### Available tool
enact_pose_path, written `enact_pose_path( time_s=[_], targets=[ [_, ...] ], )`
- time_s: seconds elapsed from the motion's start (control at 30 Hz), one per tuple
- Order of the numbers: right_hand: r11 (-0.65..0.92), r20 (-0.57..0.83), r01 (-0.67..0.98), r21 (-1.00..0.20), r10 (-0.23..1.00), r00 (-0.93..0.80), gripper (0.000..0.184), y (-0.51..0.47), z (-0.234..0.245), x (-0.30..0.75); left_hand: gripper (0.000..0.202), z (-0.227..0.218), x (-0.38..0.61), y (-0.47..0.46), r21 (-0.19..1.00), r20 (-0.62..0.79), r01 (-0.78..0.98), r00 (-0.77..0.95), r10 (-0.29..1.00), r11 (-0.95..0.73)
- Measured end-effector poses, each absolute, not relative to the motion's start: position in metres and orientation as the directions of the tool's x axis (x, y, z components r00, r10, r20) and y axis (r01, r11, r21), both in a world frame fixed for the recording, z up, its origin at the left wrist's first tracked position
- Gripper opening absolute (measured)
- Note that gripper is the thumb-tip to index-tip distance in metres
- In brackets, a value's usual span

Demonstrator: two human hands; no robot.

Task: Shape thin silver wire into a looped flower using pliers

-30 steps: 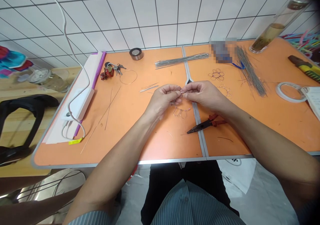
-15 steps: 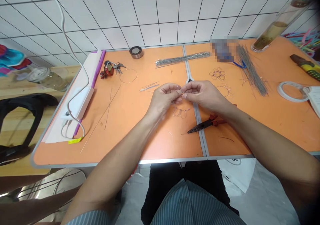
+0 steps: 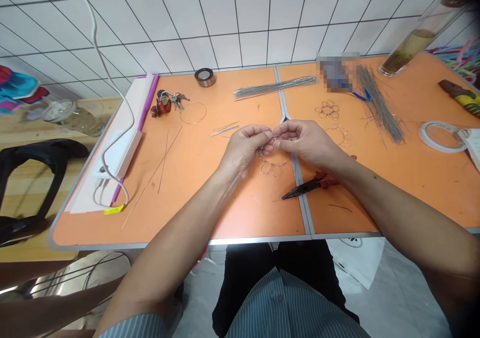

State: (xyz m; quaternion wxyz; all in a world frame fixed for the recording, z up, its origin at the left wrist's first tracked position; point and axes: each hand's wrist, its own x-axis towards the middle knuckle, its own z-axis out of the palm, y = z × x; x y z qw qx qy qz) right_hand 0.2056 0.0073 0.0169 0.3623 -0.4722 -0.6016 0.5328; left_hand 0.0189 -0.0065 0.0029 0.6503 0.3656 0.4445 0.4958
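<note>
Above the middle seam of the orange table, in the head view, both hands meet at the fingertips. The left hand and the right hand are each pinched shut on the same small wire piece. Its upper end is hidden between thumbs and forefingers, and its looped petals show just below the knuckles. Compared with a second ago, little has moved. The two hands hold the same spot, the fingertips have drawn slightly closer together, and the loops beneath sit a shade higher and turned a little. That suggests fine twisting or bending at the pinch point rather than any reach for another thing. The wire is thin, and I cannot tell whether the loops rest on the table or hang just clear of it.

The pliers lie untouched just under the right wrist, across the seam, where they lay before. Further off, a finished wire flower lies beyond the right hand, with another faint one beside it. A bundle of straight wires lies near the wall and a second bundle to the right. A wire ring, a bunch of keys and a roll of tape lie to the left, all unchanged.
</note>
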Motion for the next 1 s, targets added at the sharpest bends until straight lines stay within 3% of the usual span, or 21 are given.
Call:
enact_pose_path(
  time_s=[0.4, 1.0],
  targets=[
    [0.0, -0.063, 0.211, -0.978, 0.955, -0.291, 0.017, 0.003, 0.017, 0.202, 0.025, -0.001, 0.02, -0.006, 0.934, -0.202, -0.283, 0.077, 0.976, 0.216],
    [0.071, -0.012, 0.243, -0.968, 0.947, -0.322, 0.016, 0.014, 0.004, 0.207, 0.028, 0.003, 0.017, -0.004, 0.924, -0.302, -0.2, 0.145, 0.942, 0.327]
  ],
)
